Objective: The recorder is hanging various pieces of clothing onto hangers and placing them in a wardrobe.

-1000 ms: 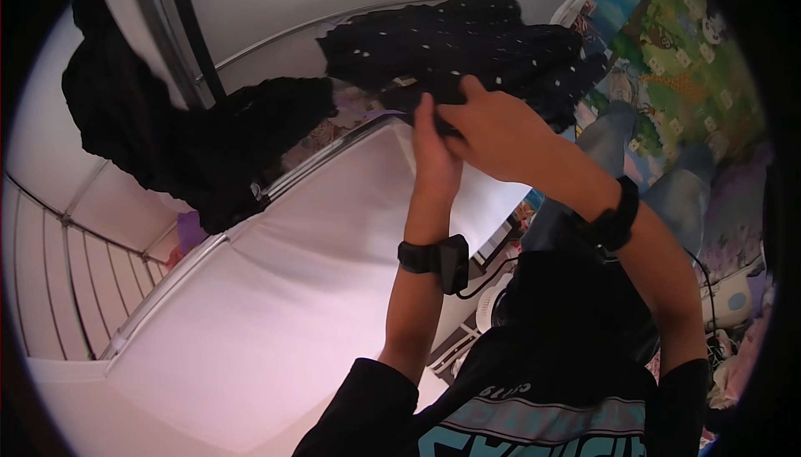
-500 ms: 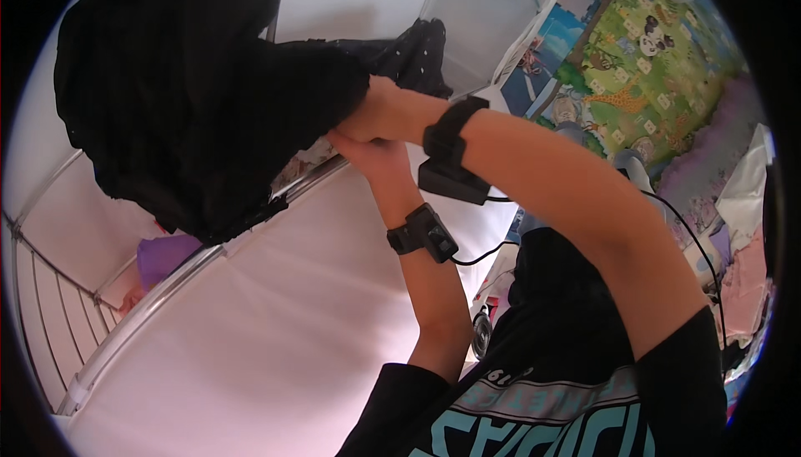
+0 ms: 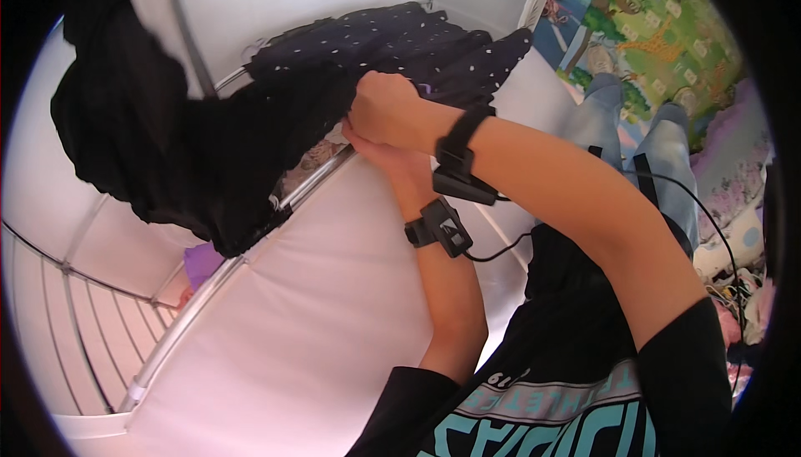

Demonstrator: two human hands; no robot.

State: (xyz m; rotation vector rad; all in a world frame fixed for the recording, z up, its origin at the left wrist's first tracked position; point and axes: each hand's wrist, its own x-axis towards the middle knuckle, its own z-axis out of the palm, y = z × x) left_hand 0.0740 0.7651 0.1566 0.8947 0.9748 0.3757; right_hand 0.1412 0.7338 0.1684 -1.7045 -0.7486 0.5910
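Note:
A large black garment (image 3: 200, 148) hangs bunched over the metal rail (image 3: 321, 177) of a white fabric-sided frame. My right hand (image 3: 385, 108) is closed in a fist at the garment's right edge, gripping the black cloth. Just below it, my left hand (image 3: 388, 159) pinches the same edge by the rail, its fingertips partly hidden. Behind my hands spreads a dark cloth with white specks (image 3: 392, 40); whether it belongs to the black garment I cannot tell. Each wrist carries a strapped black device with a cable.
Inside the frame at the left are a purple item (image 3: 200, 263) and a wire rack (image 3: 92, 332). White fabric (image 3: 300, 307) covers the near side. A colourful animal-print mat (image 3: 659, 48) lies on the floor at the upper right, with piled clothes (image 3: 747, 315) at the far right.
The black garment has sunk lower and spread out, and much more of the speckled dark cloth shows behind my hands. My view has shifted, revealing more of my legs at the right.

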